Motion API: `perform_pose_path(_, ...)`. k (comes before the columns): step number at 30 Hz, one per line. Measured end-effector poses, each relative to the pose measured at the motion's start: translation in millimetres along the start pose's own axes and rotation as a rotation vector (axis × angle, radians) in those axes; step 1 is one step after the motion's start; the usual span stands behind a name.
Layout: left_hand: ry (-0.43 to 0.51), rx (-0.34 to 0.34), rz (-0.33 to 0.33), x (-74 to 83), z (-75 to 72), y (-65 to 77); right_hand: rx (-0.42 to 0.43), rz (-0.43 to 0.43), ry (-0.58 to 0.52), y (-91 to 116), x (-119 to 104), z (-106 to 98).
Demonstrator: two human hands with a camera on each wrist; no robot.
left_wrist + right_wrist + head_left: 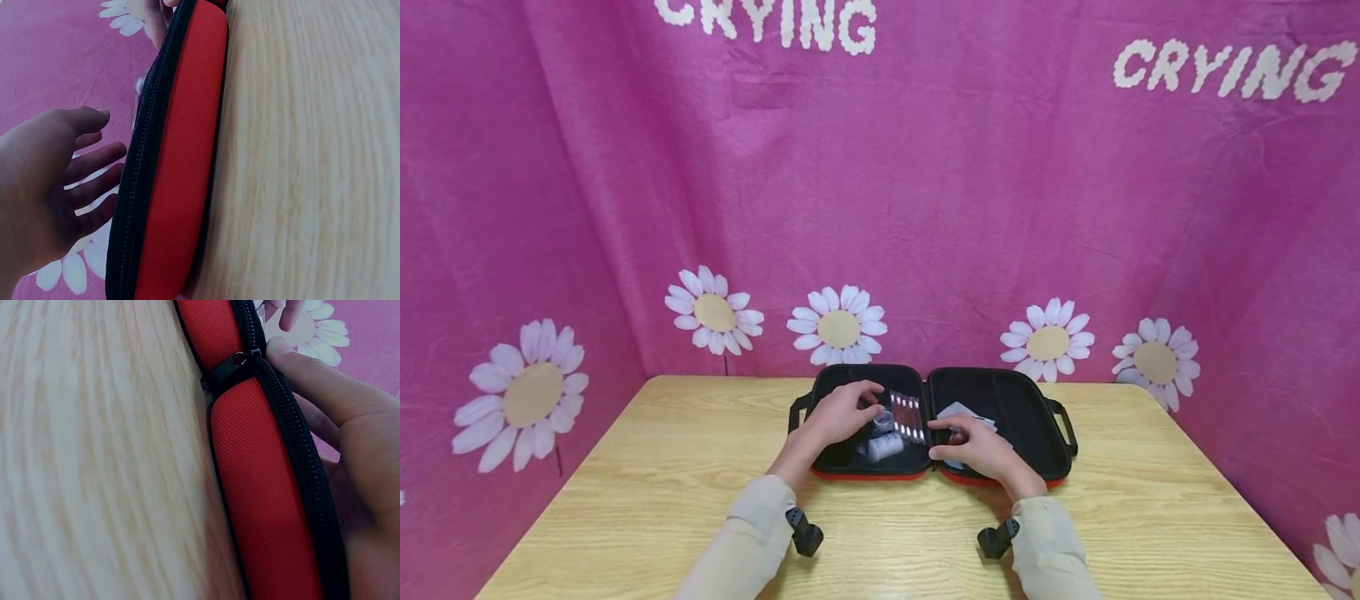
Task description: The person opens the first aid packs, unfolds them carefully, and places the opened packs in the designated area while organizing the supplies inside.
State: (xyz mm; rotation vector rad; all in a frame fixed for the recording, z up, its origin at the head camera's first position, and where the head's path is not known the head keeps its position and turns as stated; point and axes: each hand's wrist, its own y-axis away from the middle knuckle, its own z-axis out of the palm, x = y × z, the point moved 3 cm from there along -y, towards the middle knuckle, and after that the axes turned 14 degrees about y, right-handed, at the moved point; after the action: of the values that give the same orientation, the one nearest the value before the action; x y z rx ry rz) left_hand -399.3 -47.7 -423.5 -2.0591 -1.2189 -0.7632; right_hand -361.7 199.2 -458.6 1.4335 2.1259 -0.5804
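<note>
A red case [992, 400] lies open flat at the table's [625, 500] far edge (black lining up). The left hand [838, 414] hovers over its left half, fingers [94, 165] spread, above a small clear jar [883, 421]. The right hand [973, 446] rests in the right half on white packets [958, 410], thumb along the zipper [294, 434]; whether it grips them, I cannot tell.

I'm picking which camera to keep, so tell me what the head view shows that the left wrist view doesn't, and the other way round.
Only the head view shows the inside of the open case: a strip of red-and-white packets, a clear small container, white items under the right hand, plus both sleeves and the whole table.

Only the left wrist view shows the case's red outer shell and black zipper up close, edge on.

Both show the left hand with fingers relaxed over the case, the wooden tabletop and the pink daisy cloth.
</note>
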Motion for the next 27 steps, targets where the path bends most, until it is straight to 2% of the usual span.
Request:
perform_pose_path(6,0.019,-0.023,0.002,-1.2,2.9,-3.4,0.000,-0.005,0.010,-3,-2,0)
perform_pose_path(11,0.010,-0.019,-0.020,-0.1,8.8,-5.4,-0.004,-0.023,0.013,-2,-2,0)
perform_pose_path(19,0.024,-0.063,-0.055,0.8,20.9,-7.4,-0.001,-0.020,0.006,0,1,1)
perform_pose_path(27,-0.009,-0.077,-0.034,4.1,22.8,-7.1,0.009,-0.024,0.014,-1,0,2)
